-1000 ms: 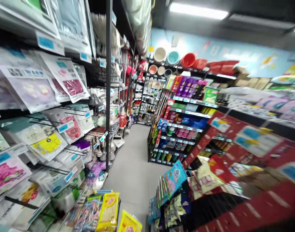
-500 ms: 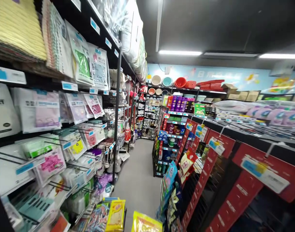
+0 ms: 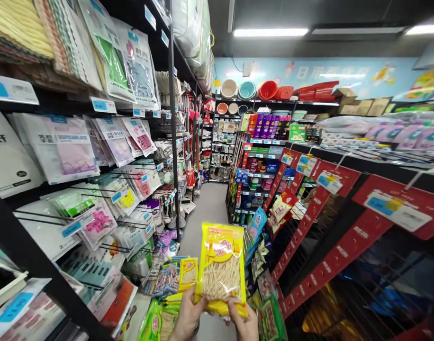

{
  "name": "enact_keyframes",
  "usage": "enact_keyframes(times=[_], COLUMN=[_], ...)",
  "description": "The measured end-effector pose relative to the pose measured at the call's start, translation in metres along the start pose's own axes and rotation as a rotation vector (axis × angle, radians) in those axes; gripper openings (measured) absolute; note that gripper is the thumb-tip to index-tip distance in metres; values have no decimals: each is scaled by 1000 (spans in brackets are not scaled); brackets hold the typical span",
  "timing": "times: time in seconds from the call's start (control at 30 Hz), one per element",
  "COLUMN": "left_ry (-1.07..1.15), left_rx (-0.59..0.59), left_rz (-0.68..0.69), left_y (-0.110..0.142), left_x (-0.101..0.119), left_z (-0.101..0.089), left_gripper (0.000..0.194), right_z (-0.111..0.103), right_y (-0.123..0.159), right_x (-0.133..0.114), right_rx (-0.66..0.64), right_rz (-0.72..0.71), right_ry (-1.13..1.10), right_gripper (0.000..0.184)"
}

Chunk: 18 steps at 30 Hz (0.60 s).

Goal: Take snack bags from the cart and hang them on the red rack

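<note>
Each hand (image 3: 187,313) (image 3: 244,323) pinches packet (image 3: 222,267) edge, apparently over aisle (image 3: 210,201).

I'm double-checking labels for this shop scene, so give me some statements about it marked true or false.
1. The left hand and right hand hold one rectangular yellow plastic packet. True.
2. The packet lies flat on the floor. False: both hands hold it up.
3. On the back top shelf, a round turquoise basin stands between a round beige basin and a round red basin. True.
4. The red basin is leftmost of those three. False: the beige one is.
</note>
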<state>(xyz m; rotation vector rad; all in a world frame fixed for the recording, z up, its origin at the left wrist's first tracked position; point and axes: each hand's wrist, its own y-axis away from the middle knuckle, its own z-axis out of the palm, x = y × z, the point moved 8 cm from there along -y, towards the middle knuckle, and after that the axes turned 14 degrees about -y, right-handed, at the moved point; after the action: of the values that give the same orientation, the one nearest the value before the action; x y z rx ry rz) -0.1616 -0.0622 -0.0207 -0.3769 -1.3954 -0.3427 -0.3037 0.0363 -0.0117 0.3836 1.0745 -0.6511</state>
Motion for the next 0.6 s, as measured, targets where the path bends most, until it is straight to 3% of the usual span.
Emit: enact_keyframes(times=[0.1, 0.3, 0.43, 0.6], left_ry=[-25, -35, -34, -1], left_rx=[-67, 95, 132, 148], left_rz=[55, 70, 41, -36], left_y=[-19, -37, -37, -35], left_x=[22, 29, 20, 9], left_z=[-31, -99, -132, -165], left_gripper=[45, 45, 45, 48], right_z=[38, 122, 151, 173], right_y=[-9, -10, -8, -9], right_x=[11, 53, 73, 100], right_rx=[30, -45, -23, -42], right_rz=[-66, 100, 141, 223], right_ry=[-68, -487, -545, -538], right_gripper=[42, 37, 35, 36])
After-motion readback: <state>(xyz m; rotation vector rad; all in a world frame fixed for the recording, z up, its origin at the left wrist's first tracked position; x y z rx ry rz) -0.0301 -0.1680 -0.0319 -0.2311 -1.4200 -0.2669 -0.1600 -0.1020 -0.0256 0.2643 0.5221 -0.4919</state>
